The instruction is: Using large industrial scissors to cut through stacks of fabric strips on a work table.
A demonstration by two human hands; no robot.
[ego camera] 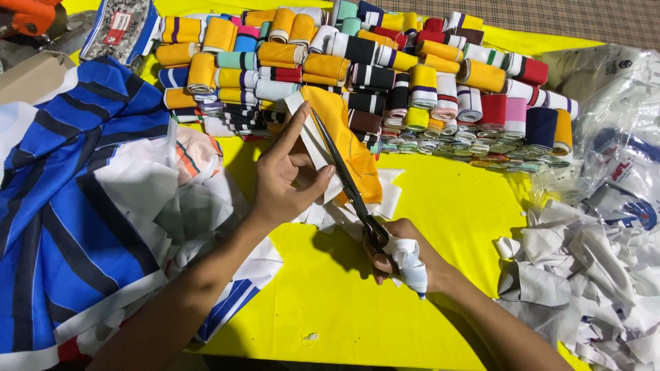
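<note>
My left hand (285,177) pinches a strip of orange and white fabric (347,141), holding it up off the yellow surface (447,227). My right hand (399,255) grips the handles of dark scissors (344,172), whose handles are wrapped in white cloth. The long blades run up along the fabric strip, between the white edge and the orange part. White offcuts (388,196) lie just under the strip.
Several rolled ribbed fabric bands (385,69) in orange, white, black, red and blue are stacked at the back. Blue, black and white striped cloth (75,206) lies on the left. A pile of white scraps (591,275) and clear plastic bags (612,130) sit at right.
</note>
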